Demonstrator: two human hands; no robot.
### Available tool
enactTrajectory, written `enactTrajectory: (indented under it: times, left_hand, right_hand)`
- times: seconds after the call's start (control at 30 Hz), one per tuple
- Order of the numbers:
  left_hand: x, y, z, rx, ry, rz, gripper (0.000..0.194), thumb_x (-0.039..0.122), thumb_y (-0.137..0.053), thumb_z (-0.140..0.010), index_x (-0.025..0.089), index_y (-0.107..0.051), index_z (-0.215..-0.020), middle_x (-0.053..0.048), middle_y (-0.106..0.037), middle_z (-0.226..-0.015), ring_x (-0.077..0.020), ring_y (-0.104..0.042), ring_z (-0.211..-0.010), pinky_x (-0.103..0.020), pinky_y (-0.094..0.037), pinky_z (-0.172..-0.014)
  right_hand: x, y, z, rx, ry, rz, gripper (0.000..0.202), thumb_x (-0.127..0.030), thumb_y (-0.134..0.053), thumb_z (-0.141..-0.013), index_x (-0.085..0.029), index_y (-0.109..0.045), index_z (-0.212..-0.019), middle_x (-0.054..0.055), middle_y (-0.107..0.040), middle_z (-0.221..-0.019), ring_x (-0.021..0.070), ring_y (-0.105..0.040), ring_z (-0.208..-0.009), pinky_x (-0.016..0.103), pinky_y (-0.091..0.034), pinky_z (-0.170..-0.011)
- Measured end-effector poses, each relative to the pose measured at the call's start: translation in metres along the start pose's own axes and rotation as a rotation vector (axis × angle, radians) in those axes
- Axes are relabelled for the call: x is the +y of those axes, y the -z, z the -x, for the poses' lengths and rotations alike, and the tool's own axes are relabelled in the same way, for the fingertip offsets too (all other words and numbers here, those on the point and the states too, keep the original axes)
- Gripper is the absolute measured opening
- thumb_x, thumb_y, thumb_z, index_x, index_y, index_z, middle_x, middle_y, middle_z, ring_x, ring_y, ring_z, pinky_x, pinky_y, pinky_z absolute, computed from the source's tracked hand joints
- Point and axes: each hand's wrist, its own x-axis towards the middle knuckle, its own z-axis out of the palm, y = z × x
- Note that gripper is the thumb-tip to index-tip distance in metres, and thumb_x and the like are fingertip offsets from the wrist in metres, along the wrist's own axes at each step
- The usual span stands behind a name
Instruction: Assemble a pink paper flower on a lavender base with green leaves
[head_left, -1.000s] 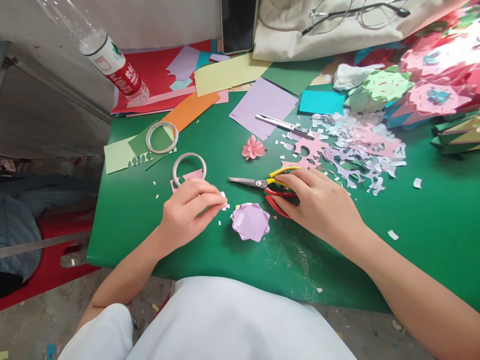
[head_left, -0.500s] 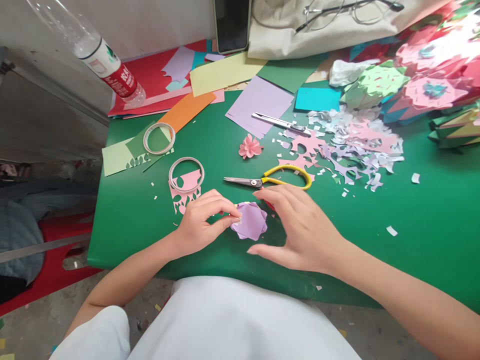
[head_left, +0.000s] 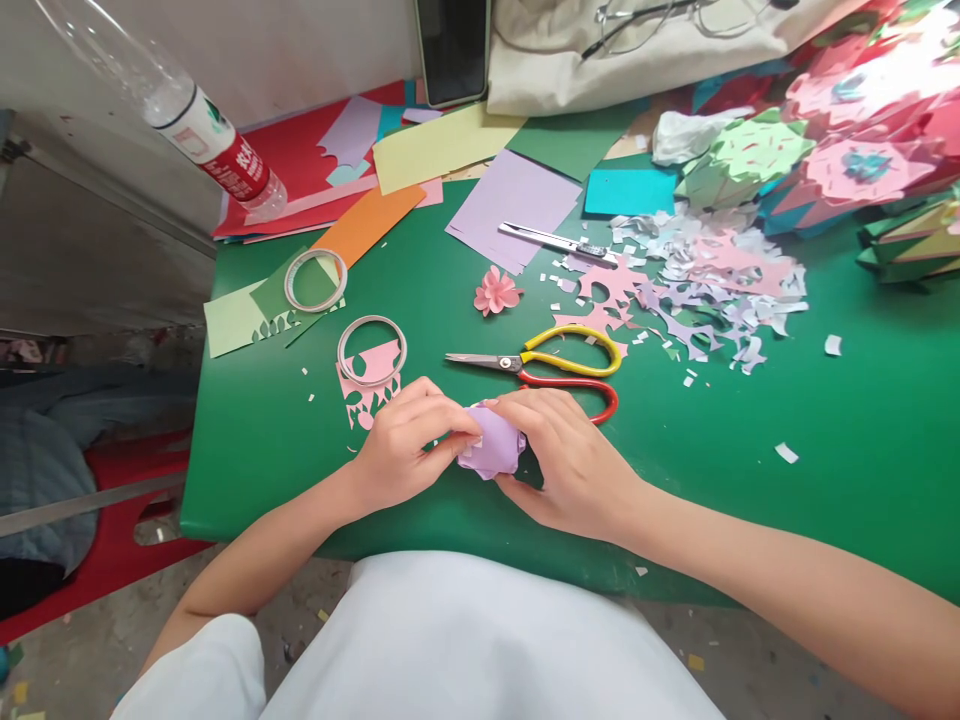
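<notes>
A folded purple paper piece [head_left: 493, 440] with a jagged, many-pointed edge is between my two hands near the table's front edge. My right hand [head_left: 574, 460] curves round its right side, thumb at the bottom and fingers at the top. With thumb and forefinger pinched together, my left hand [head_left: 405, 445] is over the piece's left edge; a small white scrap [head_left: 475, 442] shows at the fingertips. Just beyond my right hand lie scissors [head_left: 525, 364] with one yellow and one red handle. A small pink paper flower [head_left: 497, 291] is behind them.
Two tape rolls [head_left: 373, 351] [head_left: 316, 281] lie left on cut paper. A utility knife [head_left: 559, 244] rests partly on purple sheets [head_left: 510, 205]. Paper scraps [head_left: 720, 275] and paper flowers [head_left: 862, 170] are at the right. A bottle [head_left: 217, 150] and phone [head_left: 453, 50] are at the back.
My right hand has moved left and closed from an open pose onto the purple paper piece, uncovering the scissors' red handle. My left hand keeps its pinch at the left edge.
</notes>
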Motion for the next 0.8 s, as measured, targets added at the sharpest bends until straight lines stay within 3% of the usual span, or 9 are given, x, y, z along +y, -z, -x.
enactTrajectory:
  times: [0.53,0.7,0.8]
  left_hand:
    - [-0.0002,-0.0023,0.0033,-0.003,-0.028,-0.148,0.014,0.008,-0.070,-0.088,0.021,-0.065,-0.090,-0.001,-0.069,-0.082,-0.0153,-0.049,-0.078,-0.029,-0.047,-0.070]
    - [-0.0010,-0.0018,0.0032,-0.005,0.103,-0.147,0.007,0.017,-0.074,-0.086,0.022,-0.071,-0.087,-0.005,-0.051,-0.099,-0.0159,-0.052,-0.087,-0.029,-0.050,-0.070]
    - [-0.0012,-0.0033,0.0037,-0.015,0.163,-0.106,0.007,0.016,-0.073,-0.086,0.022,-0.069,-0.086,-0.006,-0.050,-0.104,-0.0168,-0.056,-0.091,-0.030,-0.052,-0.072]
  right_hand:
    - [0.0012,-0.0028,-0.0009,0.022,0.021,0.001,0.052,-0.016,-0.061,-0.084,-0.018,-0.043,-0.133,0.012,-0.069,-0.112,0.0265,-0.064,-0.096,0.042,-0.053,-0.083]
    - [0.0022,-0.0033,-0.0006,0.015,0.017,0.006,0.056,-0.011,-0.059,-0.080,-0.018,-0.043,-0.133,0.012,-0.070,-0.112,0.0266,-0.063,-0.097,0.043,-0.053,-0.085]
    - [0.0026,-0.0034,-0.0007,0.010,0.006,-0.012,0.059,-0.011,-0.059,-0.079,-0.020,-0.043,-0.135,0.011,-0.070,-0.113,0.0270,-0.063,-0.098,0.044,-0.052,-0.086]
